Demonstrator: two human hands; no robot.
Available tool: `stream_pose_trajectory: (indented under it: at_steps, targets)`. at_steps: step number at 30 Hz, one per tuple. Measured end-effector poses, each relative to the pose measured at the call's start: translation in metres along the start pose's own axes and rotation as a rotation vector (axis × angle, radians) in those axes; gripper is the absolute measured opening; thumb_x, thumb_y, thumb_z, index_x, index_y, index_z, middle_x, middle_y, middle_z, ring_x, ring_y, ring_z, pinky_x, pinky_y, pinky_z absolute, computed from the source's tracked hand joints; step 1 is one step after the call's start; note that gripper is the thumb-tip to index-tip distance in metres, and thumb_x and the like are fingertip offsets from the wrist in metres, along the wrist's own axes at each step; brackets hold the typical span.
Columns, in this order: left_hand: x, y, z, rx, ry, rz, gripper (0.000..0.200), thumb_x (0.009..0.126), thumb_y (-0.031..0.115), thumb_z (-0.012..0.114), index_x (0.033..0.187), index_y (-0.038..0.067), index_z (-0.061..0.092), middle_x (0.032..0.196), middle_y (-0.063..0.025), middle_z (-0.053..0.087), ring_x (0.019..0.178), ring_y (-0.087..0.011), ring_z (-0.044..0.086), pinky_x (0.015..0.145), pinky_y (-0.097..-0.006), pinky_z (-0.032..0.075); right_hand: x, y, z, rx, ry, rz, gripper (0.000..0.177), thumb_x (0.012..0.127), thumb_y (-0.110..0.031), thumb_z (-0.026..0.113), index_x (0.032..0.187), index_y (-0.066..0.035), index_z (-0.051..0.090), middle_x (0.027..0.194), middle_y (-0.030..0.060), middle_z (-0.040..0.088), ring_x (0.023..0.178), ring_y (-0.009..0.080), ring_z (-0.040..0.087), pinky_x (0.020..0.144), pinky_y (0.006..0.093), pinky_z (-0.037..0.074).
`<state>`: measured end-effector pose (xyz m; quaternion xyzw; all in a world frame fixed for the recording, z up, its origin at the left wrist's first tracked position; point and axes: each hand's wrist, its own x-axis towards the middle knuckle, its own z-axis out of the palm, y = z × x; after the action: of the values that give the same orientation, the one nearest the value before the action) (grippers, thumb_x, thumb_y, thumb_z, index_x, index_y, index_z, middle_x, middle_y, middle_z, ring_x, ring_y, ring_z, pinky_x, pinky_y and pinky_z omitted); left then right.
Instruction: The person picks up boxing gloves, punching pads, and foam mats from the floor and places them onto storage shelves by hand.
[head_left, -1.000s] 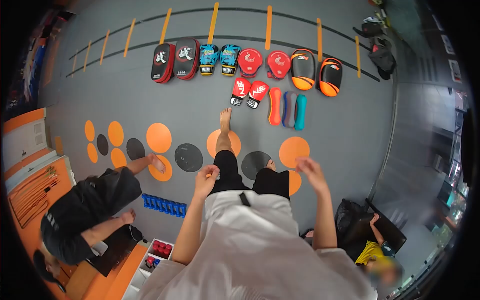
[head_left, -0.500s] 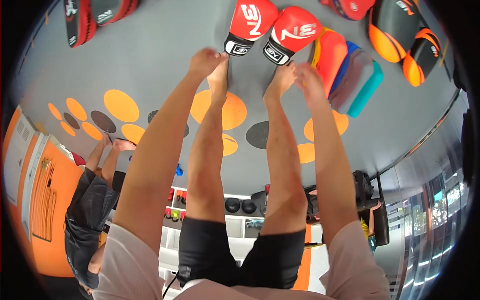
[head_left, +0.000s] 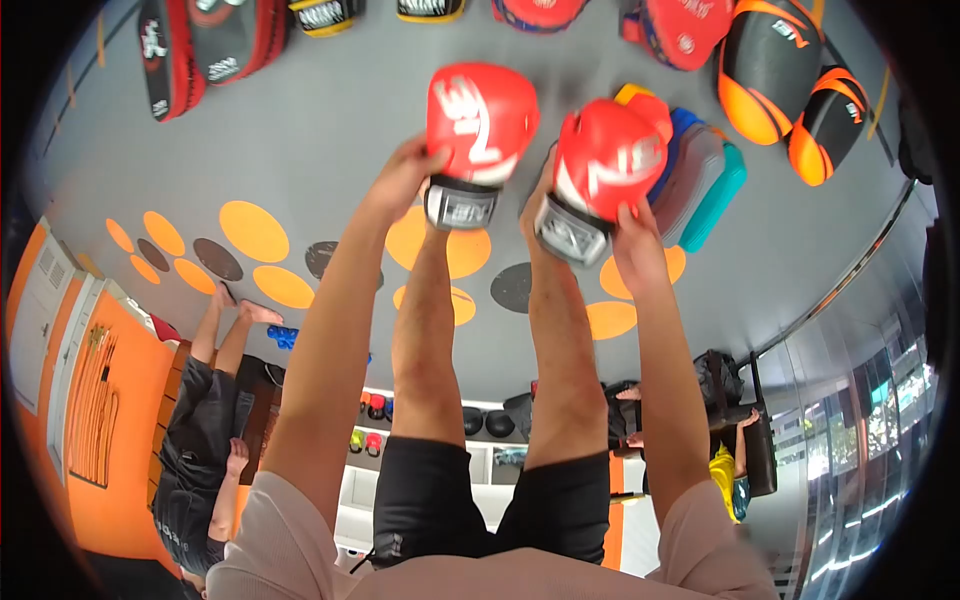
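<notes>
My left hand (head_left: 405,178) grips the left side of a red boxing glove (head_left: 482,120) with a black and white cuff, raised over the grey floor. On the other side, my right hand (head_left: 638,242) holds a second red boxing glove (head_left: 610,165) by its lower right side, near the cuff. The two gloves hang side by side above my feet, a small gap between them, cuffs toward me. Both are slightly blurred. The gloves partly hide my feet and the coloured pads behind.
Blue, clear and teal pads (head_left: 712,200) lie right of the gloves. Orange-black pads (head_left: 770,75) are at the upper right, black-red pads (head_left: 235,45) at the upper left. A person in black (head_left: 195,430) is at the left; another in yellow (head_left: 722,475) at the lower right.
Both hands have taken hold of the red gloves, which lay on the floor by my feet. The gloves are now lifted and nearer to me. The view has shifted, showing more pads at the top.
</notes>
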<state>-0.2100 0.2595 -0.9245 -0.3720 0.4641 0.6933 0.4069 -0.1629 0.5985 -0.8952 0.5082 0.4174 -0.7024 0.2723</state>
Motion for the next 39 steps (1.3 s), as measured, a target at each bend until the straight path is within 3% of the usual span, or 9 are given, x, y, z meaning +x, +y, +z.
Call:
stream_pose_trajectory:
  at_steps: [4, 6, 7, 8, 13, 21, 28, 37, 39]
  targets:
    - [-0.179, 0.057, -0.007, -0.119, -0.475, 0.020, 0.051, 0.093, 0.028, 0.059, 0.136, 0.003, 0.044, 0.133, -0.0092, 0.053, 0.124, -0.0176, 0.048, 0.105, -0.0344, 0.037, -0.171, -0.082, 0.028, 0.060, -0.270, 0.196, 0.058, 0.090, -0.017, 0.058, 0.141, 0.001, 0.037, 0.127, 0.0069, 0.058, 0.113, 0.0168, 0.057, 0.097, 0.0302, 0.044]
    - [-0.288, 0.059, -0.015, -0.719, 0.094, -0.099, 0.066, 0.090, 0.045, 0.057, 0.137, 0.004, 0.039, 0.127, -0.0126, 0.056, 0.113, -0.0247, 0.056, 0.094, -0.0409, 0.047, -0.249, -0.073, -0.028, -0.010, -0.361, 0.256, 0.052, 0.083, -0.013, 0.061, 0.132, 0.001, 0.047, 0.119, 0.0090, 0.061, 0.106, 0.0179, 0.060, 0.091, 0.0296, 0.049]
    - [-0.305, 0.092, 0.003, -0.702, 0.033, -0.041, 0.066, 0.090, 0.045, 0.057, 0.137, 0.004, 0.039, 0.127, -0.0126, 0.056, 0.113, -0.0247, 0.056, 0.094, -0.0409, 0.047, -0.280, -0.049, -0.060, 0.300, -0.775, 0.221, 0.047, 0.090, -0.023, 0.057, 0.132, -0.003, 0.048, 0.125, 0.0078, 0.057, 0.117, 0.0165, 0.054, 0.100, 0.0324, 0.043]
    - [-0.322, 0.118, 0.022, -0.697, -0.035, 0.013, 0.066, 0.090, 0.046, 0.057, 0.137, 0.004, 0.039, 0.127, -0.0126, 0.056, 0.113, -0.0249, 0.056, 0.093, -0.0411, 0.047, -0.309, -0.088, -0.053, 0.259, -0.798, 0.148, 0.047, 0.090, -0.023, 0.057, 0.132, -0.003, 0.048, 0.125, 0.0078, 0.057, 0.117, 0.0165, 0.054, 0.100, 0.0324, 0.043]
    - [-0.431, 0.224, 0.148, -0.642, -0.394, 0.202, 0.067, 0.089, 0.048, 0.056, 0.138, 0.004, 0.039, 0.127, -0.0130, 0.056, 0.111, -0.0257, 0.056, 0.092, -0.0419, 0.048, -0.594, -0.132, -0.091, -0.018, -0.785, -0.050, 0.047, 0.091, -0.025, 0.055, 0.132, -0.003, 0.048, 0.127, 0.0072, 0.057, 0.118, 0.0159, 0.053, 0.101, 0.0323, 0.043]
    - [-0.532, 0.412, 0.480, 0.213, -1.262, 0.035, 0.070, 0.088, 0.051, 0.054, 0.138, 0.005, 0.039, 0.127, -0.0135, 0.056, 0.109, -0.0271, 0.057, 0.089, -0.0431, 0.049, -0.701, -0.128, 0.060, 0.322, -0.355, -0.830, 0.047, 0.093, -0.029, 0.053, 0.133, -0.004, 0.047, 0.128, 0.0064, 0.055, 0.119, 0.0149, 0.052, 0.101, 0.0321, 0.042]
    - [-0.672, 0.222, 0.675, 0.838, -1.699, -0.439, 0.072, 0.087, 0.053, 0.053, 0.139, 0.005, 0.038, 0.126, -0.0140, 0.056, 0.108, -0.0283, 0.057, 0.087, -0.0442, 0.049, -0.736, 0.009, 0.151, 0.854, 0.109, -1.044, 0.047, 0.095, -0.032, 0.051, 0.133, -0.005, 0.047, 0.130, 0.0057, 0.054, 0.120, 0.0141, 0.050, 0.102, 0.0320, 0.041]
    - [-0.834, -0.010, 0.656, 1.091, -1.970, -0.749, 0.075, 0.086, 0.057, 0.052, 0.139, 0.006, 0.038, 0.126, -0.0146, 0.056, 0.106, -0.0299, 0.058, 0.084, -0.0456, 0.050, -0.782, 0.184, 0.201, 1.150, 0.327, -0.905, 0.048, 0.097, -0.036, 0.048, 0.134, -0.007, 0.047, 0.132, 0.0048, 0.052, 0.122, 0.0130, 0.049, 0.103, 0.0317, 0.040]
    - [-0.860, -0.055, 0.640, 1.097, -2.003, -0.784, 0.075, 0.086, 0.058, 0.051, 0.139, 0.006, 0.038, 0.126, -0.0148, 0.056, 0.105, -0.0303, 0.058, 0.083, -0.0460, 0.051, -0.779, 0.201, 0.195, 1.033, 0.420, -1.129, 0.051, 0.101, -0.046, 0.038, 0.136, -0.010, 0.039, 0.136, 0.0007, 0.043, 0.126, 0.0105, 0.042, 0.106, 0.0296, 0.034]
